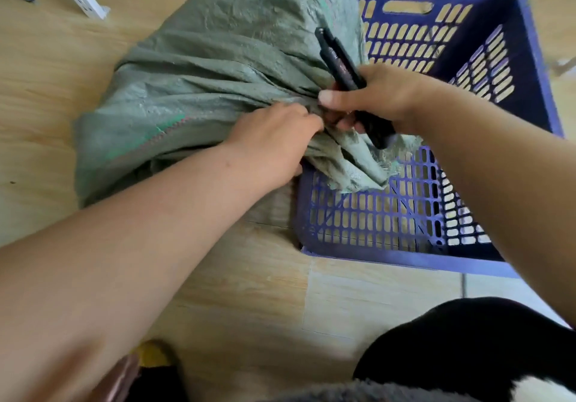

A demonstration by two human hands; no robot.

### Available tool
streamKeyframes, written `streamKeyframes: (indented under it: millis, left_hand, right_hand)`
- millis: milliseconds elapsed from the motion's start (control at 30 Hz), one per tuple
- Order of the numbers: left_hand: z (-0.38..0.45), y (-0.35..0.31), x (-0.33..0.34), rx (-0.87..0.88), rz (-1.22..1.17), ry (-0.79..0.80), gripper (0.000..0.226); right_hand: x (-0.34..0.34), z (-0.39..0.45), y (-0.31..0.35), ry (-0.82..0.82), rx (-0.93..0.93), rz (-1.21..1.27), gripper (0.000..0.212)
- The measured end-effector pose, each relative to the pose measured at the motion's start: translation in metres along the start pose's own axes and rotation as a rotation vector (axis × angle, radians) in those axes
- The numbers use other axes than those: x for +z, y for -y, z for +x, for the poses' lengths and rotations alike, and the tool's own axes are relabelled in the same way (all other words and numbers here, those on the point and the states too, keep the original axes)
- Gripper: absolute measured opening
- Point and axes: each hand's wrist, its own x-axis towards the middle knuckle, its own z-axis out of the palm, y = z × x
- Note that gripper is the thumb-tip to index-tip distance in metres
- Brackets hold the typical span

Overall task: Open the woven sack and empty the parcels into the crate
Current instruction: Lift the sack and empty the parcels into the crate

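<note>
Grey-green woven sack (199, 68) — blue slotted crate (486, 96), black tool (346, 71).

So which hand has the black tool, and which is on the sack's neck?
The right hand holds the black tool; the left hand grips the woven sack at its bunched neck beside the crate.

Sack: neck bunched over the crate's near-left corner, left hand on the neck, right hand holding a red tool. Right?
One thing is wrong: the tool is black, not red, as the head view shows. The rest stands: the sack has its neck bunched over the near-left corner of the crate, the left hand is on the neck, and the right hand holds the tool.
</note>
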Motion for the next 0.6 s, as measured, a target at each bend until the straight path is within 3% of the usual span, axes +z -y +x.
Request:
streamKeyframes:
  millis: [67, 133, 200, 267, 367, 467, 533, 600]
  left_hand:
    - [-0.003, 0.004, 0.004, -0.007, -0.029, -0.089, 0.054]
    - [-0.014, 0.004, 0.009, 0.041, -0.014, -0.313, 0.038]
    - [-0.024, 0.006, 0.017, 0.117, 0.066, -0.535, 0.019]
    - [-0.025, 0.011, 0.027, 0.147, 0.133, -0.605, 0.012]
    - [-0.02, 0.01, 0.022, 0.118, -0.002, -0.508, 0.009]
    - [-0.025, -0.002, 0.005, 0.144, -0.316, -0.146, 0.008]
    - [-0.03, -0.01, 0.005, 0.217, -0.242, 0.086, 0.013]
    - [-0.036, -0.017, 0.012, 0.254, -0.122, 0.176, 0.017]
  right_hand:
    - [0.001, -0.005, -0.004, -0.003, -0.009, -0.139, 0.033]
    - [0.009, -0.004, -0.011, -0.073, -0.017, -0.209, 0.035]
    - [0.02, -0.001, -0.017, -0.142, -0.06, -0.18, 0.029]
    - [0.026, 0.004, -0.022, -0.243, -0.08, -0.185, 0.023]
    - [0.028, 0.014, -0.026, -0.37, -0.101, -0.165, 0.017]
    - [0.028, 0.021, -0.027, -0.47, -0.103, -0.256, 0.014]
    - [0.026, 0.023, -0.03, -0.504, -0.071, -0.255, 0.015]
    - [0.024, 0.023, -0.033, -0.464, -0.012, -0.137, 0.015]
